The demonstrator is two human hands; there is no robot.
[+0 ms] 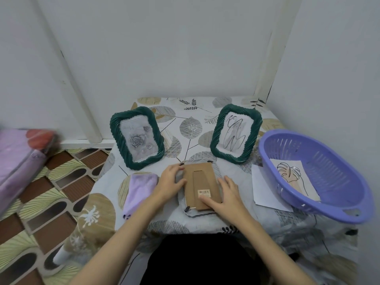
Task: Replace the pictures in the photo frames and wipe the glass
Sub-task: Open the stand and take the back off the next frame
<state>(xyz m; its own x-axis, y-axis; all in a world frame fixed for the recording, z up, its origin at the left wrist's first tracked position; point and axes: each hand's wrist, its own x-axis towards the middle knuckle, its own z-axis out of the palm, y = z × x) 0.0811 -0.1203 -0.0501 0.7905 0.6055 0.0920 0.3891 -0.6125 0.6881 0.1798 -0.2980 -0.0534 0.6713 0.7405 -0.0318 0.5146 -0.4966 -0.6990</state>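
Both hands on face-down frame

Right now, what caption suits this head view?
Both hands press a face-down frame between two upright green frames.

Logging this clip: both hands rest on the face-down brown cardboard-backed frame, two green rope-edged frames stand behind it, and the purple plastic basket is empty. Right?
Not quite. The head view shows the purple plastic basket holding a line-drawn leaf picture. The rest of the statement holds.
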